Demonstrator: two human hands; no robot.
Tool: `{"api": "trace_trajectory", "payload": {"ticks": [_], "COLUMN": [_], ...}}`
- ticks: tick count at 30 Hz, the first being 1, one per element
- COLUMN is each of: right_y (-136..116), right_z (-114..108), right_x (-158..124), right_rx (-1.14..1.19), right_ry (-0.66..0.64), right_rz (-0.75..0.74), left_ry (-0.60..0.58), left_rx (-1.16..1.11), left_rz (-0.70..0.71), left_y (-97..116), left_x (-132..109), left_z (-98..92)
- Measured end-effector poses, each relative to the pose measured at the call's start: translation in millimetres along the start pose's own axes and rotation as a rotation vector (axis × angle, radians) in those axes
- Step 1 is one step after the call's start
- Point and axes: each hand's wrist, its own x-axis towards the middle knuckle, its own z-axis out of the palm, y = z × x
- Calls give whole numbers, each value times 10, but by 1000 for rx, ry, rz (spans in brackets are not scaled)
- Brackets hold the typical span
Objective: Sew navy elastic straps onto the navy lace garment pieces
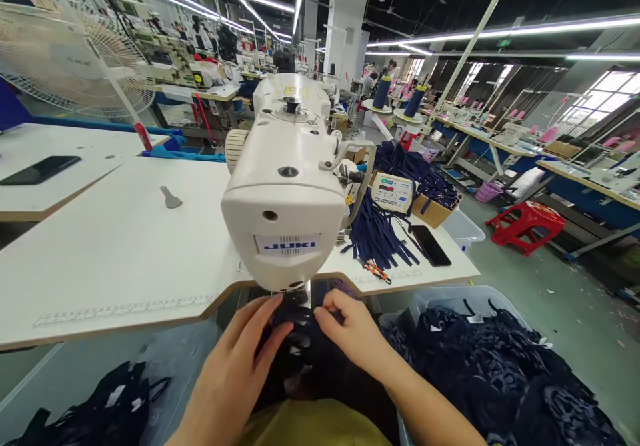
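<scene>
A white sewing machine (287,206) stands with its head end towards me. Below its head lies a dark navy fabric piece (306,333), partly covered by my fingers. My left hand (240,359) grips the left side of this fabric, with thumb and fingertips close under the machine head. On the right, my right hand (353,333) pinches the fabric between thumb and curled fingers. The needle area is mostly hidden by the machine head and my hands, so the exact shape of the piece cannot be made out.
Navy straps (377,233), orange-handled thread snips (376,271) and a phone (431,245) lie right of the machine, near a control panel (393,193). Bins of dark garments flank me: a left bin (185,346) and heaped garments (490,366) at right. A fan (75,59) stands far left.
</scene>
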Motion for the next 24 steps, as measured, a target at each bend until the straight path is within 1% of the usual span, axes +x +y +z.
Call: {"api": "trace_trajectory", "payload": {"ticks": [1,2,3,4,5,6,7,9,12,13,15,18,21,24], "right_y": [2,6,10,16,26,41,63,131,265,303,345,321,253,191], "right_z": [4,11,19,25,29,28,23,7,-12,-13,-11,-2,7,6], "right_x": [61,117,168,212,248,277,298,314,285,267,239,246,314,393], "right_rx": [-14,-29,-43,-58,-77,-97,-110,-81,128,205,293,234,98,-18], "right_ry": [-9,-22,-41,-63,-80,-93,-103,-120,-163,-161,-123,-74,-97,-100], "right_rz": [6,5,0,-7,-12,-12,-7,12,10,-3,-43,-78,-105,-201], "left_ry": [58,70,47,6,-34,-61,-72,-62,-24,-23,-48,-91,-70,-58], "left_rx": [113,199,262,304,332,351,361,358,316,309,338,448,509,529], "left_rz": [158,304,426,520,577,603,603,558,434,419,457,550,509,475], "left_y": [-39,-74,-104,-129,-149,-164,-174,-182,-185,-193,-227,-298,-327,-303], "left_x": [4,9,13,15,14,8,-3,-35,-85,-96,-113,-137,-173,-204], "left_z": [10,21,36,55,79,106,135,190,231,232,219,198,196,203]}}
